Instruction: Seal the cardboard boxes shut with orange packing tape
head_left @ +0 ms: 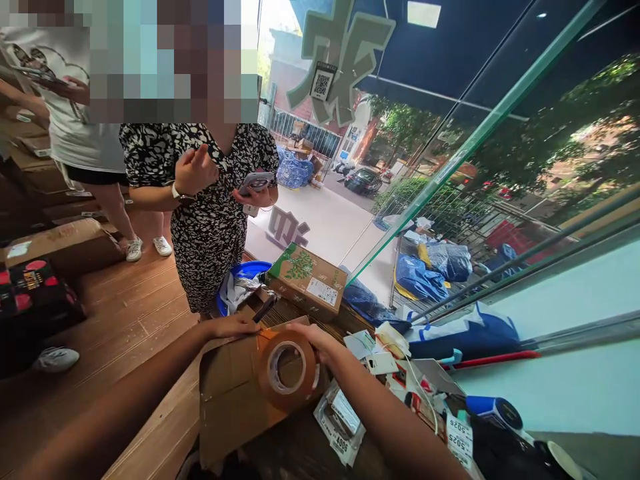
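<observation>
A wide roll of orange-brown packing tape (311, 373) stands on edge over a brown cardboard box (225, 407) in front of me. My right hand (311, 335) grips the roll from its far right side, some fingers hidden behind it. At the box's far edge, my left hand (239, 326) has its fingers closed on the cardboard, close to an orange strip of tape; whether they also pinch the strip is hard to see. Just beyond my left fingertips lies a dark, slim object (265, 309) whose kind I cannot make out.
A taped carton with a green tree print (305, 275) sits beyond my hands, beside a blue bin (250, 269). Labelled plastic packets (341, 423) and papers clutter the right. A person in a patterned dress (210, 220) faces me, holding a phone. Glass panels (425, 187) rise at right.
</observation>
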`<state>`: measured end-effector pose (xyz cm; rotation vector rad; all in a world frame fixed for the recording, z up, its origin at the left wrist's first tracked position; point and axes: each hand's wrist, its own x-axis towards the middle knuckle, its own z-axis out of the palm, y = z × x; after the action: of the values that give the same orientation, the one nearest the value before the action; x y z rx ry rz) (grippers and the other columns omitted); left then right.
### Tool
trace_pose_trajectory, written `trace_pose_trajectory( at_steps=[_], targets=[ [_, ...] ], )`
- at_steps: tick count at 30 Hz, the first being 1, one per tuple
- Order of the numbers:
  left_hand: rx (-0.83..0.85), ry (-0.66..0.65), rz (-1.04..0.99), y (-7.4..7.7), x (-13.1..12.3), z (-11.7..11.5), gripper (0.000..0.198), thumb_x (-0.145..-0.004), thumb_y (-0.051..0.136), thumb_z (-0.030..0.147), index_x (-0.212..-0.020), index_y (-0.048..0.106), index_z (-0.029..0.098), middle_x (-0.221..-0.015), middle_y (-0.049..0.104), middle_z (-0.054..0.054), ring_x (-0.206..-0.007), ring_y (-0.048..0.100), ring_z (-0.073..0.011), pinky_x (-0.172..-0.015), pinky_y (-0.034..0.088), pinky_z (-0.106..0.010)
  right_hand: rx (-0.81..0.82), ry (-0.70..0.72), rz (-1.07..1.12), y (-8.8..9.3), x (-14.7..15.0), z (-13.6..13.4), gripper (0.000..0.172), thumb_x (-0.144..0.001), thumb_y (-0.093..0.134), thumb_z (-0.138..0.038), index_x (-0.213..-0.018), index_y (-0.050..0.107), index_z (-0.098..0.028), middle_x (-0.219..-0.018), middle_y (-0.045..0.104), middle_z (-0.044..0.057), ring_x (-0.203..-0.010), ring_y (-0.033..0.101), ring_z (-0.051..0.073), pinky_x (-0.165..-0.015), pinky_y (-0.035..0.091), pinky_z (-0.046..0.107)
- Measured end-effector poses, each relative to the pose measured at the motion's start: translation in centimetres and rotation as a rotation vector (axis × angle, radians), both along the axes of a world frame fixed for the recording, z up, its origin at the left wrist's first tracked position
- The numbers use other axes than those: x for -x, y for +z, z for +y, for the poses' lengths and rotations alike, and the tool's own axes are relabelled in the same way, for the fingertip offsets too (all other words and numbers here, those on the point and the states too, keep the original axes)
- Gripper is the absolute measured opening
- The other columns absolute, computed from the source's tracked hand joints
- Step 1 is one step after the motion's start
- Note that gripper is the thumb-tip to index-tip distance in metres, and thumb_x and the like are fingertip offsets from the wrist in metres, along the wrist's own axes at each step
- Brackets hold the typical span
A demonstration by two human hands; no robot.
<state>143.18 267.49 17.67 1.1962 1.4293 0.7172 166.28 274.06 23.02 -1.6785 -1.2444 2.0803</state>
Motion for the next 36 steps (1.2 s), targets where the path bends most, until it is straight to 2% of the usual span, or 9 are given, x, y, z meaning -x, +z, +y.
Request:
trace_pose_trajectory(
  at_steps=[4,6,9,12,15,17,23,28,36],
  targets=[
    [-0.321,-0.021,0.546,-0.2,-3.3,-7.3,0.086,-0.066,0.062,0.063,-0.138,0.047,0.019,-0.148,0.041,-0.015,-0.137,0.035,-0.0353,-0.114,0.023,-0.051,0.079,-0.231,0.200,0.0,-2.3,-3.7,0.024,-0.075,0.065,-0.038,-0.073,0.064,-0.014,-0.057,0.064,-0.001,-0.050,0.055,0.011,-0.057,0.049,0.025],
    [-0.368,-0.029,0.894,-1.2,-6.8,-11.1,0.115,-0.047,0.073,0.062,-0.143,0.036,0.010,-0.154,0.023,-0.022,-0.143,0.014,-0.0423,-0.115,0.011,-0.058,0.142,-0.414,0.335,-0.4,-2.6,-5.5,0.023,-0.078,0.060,-0.037,-0.071,0.064,-0.016,-0.057,0.063,-0.002,-0.049,0.054,0.010,-0.057,0.048,0.023],
    [-0.229,-0.008,1.191,-2.3,-11.4,-14.2,0.109,-0.057,0.070,0.059,-0.142,0.035,0.001,-0.153,0.017,-0.027,-0.143,0.011,-0.0449,-0.112,0.010,-0.064,0.106,-0.450,0.402,-0.4,-1.9,-7.0,0.024,-0.078,0.058,-0.038,-0.079,0.066,-0.016,-0.067,0.068,0.001,-0.063,0.061,0.014,-0.063,0.050,0.025],
    [-0.139,0.003,1.316,-2.2,-12.8,-14.0,0.093,-0.072,0.059,0.052,-0.141,0.033,-0.003,-0.151,0.018,-0.031,-0.141,0.019,-0.0458,-0.108,0.019,-0.066,-0.159,-0.165,0.249,0.7,-0.9,-7.6,0.037,-0.071,0.067,-0.046,-0.090,0.066,-0.014,-0.082,0.071,0.004,-0.079,0.063,0.019,-0.070,0.049,0.028],
    [-0.131,-0.043,1.341,-1.0,-12.2,-13.0,0.097,-0.071,0.061,0.052,-0.142,0.028,-0.005,-0.151,0.019,-0.032,-0.139,0.021,-0.0466,-0.105,0.025,-0.064,-0.510,0.212,-0.109,2.2,-1.1,-8.5,0.048,-0.068,0.069,-0.055,-0.087,0.065,-0.011,-0.091,0.071,0.011,-0.085,0.063,0.023,-0.072,0.044,0.030],
    [-0.117,-0.071,1.327,-0.2,-11.8,-12.7,0.102,-0.069,0.062,0.056,-0.142,0.027,-0.006,-0.150,0.021,-0.032,-0.139,0.022,-0.0465,-0.105,0.027,-0.063,-0.624,0.323,-0.270,2.6,-2.2,-9.6,0.046,-0.076,0.062,-0.055,-0.085,0.065,-0.011,-0.094,0.071,0.015,-0.087,0.063,0.025,-0.072,0.042,0.031],
    [-0.106,-0.070,1.364,0.6,-13.0,-13.2,0.094,-0.070,0.064,0.042,-0.143,0.028,-0.005,-0.151,0.021,-0.031,-0.139,0.021,-0.0457,-0.105,0.029,-0.062,-0.659,0.282,-0.378,1.1,-6.2,-14.3,0.047,-0.089,0.043,-0.051,-0.091,0.064,-0.009,-0.095,0.071,0.020,-0.088,0.066,0.028,-0.070,0.042,0.032],
    [-0.016,-0.104,1.308,0.8,-12.6,-12.4,0.106,-0.065,0.067,0.051,-0.144,0.024,-0.004,-0.153,0.019,-0.030,-0.140,0.021,-0.0438,-0.106,0.029,-0.061,-0.572,0.389,-0.475,-0.9,-8.2,-17.7,0.046,-0.091,0.041,-0.044,-0.097,0.065,-0.005,-0.104,0.069,0.026,-0.103,0.064,0.036,-0.081,0.043,0.038],
    [-0.025,-0.098,1.294,0.6,-11.8,-12.0,0.111,-0.062,0.065,0.055,-0.145,0.022,-0.004,-0.153,0.017,-0.030,-0.141,0.019,-0.0443,-0.107,0.027,-0.060,-0.480,0.377,-0.544,-5.1,-8.8,-19.3,0.046,-0.093,0.036,-0.042,-0.101,0.063,-0.005,-0.105,0.068,0.025,-0.104,0.064,0.038,-0.085,0.046,0.043]
  ],
)
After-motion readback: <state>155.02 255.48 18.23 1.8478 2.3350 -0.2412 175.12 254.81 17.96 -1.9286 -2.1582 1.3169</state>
